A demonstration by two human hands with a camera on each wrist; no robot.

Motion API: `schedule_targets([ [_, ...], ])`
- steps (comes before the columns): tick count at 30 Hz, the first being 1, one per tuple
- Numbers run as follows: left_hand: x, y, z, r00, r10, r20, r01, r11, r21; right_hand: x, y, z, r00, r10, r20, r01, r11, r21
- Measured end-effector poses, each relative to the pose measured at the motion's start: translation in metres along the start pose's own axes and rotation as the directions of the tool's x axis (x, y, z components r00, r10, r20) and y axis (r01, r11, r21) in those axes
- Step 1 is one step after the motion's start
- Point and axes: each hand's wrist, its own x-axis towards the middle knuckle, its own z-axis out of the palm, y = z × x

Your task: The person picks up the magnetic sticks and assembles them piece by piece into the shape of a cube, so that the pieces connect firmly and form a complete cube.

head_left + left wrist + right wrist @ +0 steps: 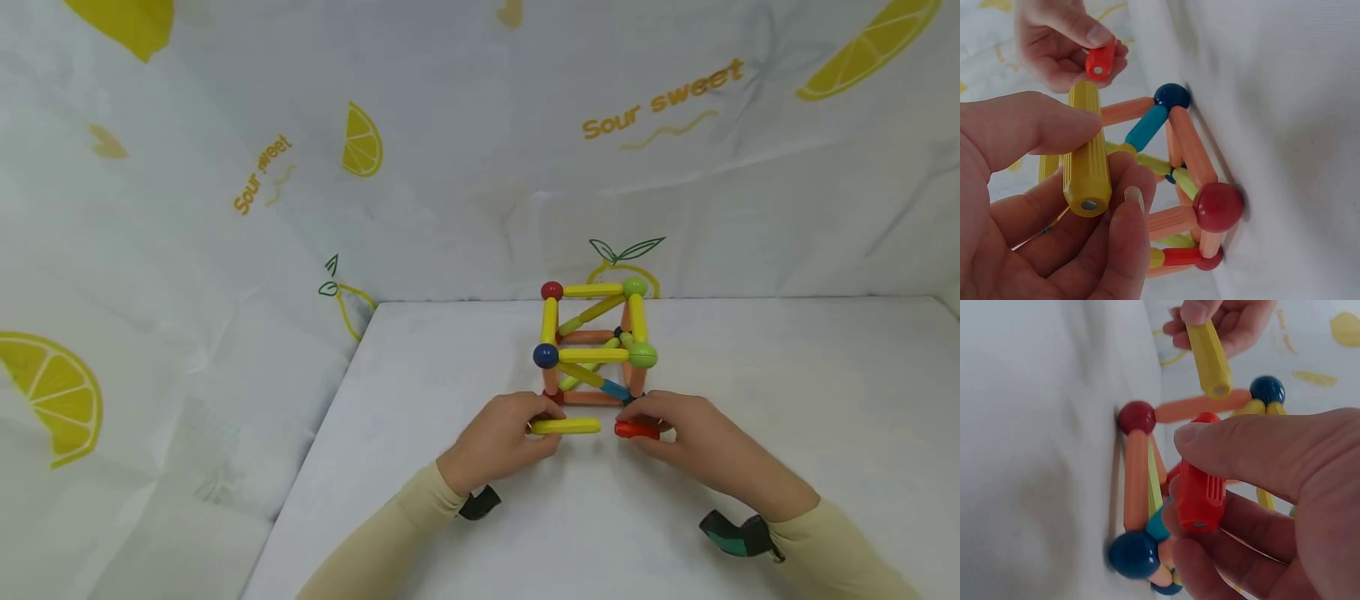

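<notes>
Between thumb and fingers my left hand (510, 437) pinches a yellow magnetic rod (566, 426), which points right. A shorter red magnetic rod (636, 429) is pinched in my right hand (693, 442); in the right wrist view a metal tip shows at the end of this red rod (1202, 481). The two rods face each other with a gap between them. Just behind both hands stands a cube frame of magnetic rods and balls (594, 355), with yellow rods on top, orange uprights and base, and diagonal braces. My fingers hide parts of its front lower corners.
The frame stands on a white table (420, 358), near its back edge. A white cloth (450, 208) printed with lemons and lettering hangs behind and to the left. Dark straps (738, 535) show at both wrists.
</notes>
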Motion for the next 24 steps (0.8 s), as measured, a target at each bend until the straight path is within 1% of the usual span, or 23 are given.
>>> schedule_targets([
  [5,0.002,0.001,0.004,0.999,0.029,0.021,-0.029,0.999,0.018,0.000,-0.003,0.006,0.999,-0.046,0.001,0.046,0.999,0.022],
  [9,0.002,0.001,0.008,0.999,0.041,0.023,-0.042,0.998,0.037,0.002,-0.006,0.009,0.999,-0.037,0.018,0.036,0.999,0.020],
  [13,0.001,0.002,0.008,0.999,0.045,0.024,-0.047,0.997,0.061,0.004,-0.009,0.009,0.999,-0.019,0.027,0.019,1.000,0.007],
  [15,0.001,0.002,0.008,0.999,0.041,0.035,-0.043,0.997,0.069,0.004,-0.009,0.009,1.000,-0.017,0.025,0.017,1.000,0.004],
  [19,0.000,0.005,0.011,0.997,0.012,0.080,-0.022,0.992,0.121,0.003,-0.008,0.008,0.999,-0.032,0.018,0.032,0.999,0.016],
  [24,-0.005,0.014,0.011,0.991,-0.031,0.132,0.005,0.982,0.188,-0.003,-0.011,0.000,0.998,-0.057,-0.030,0.058,0.998,0.032],
])
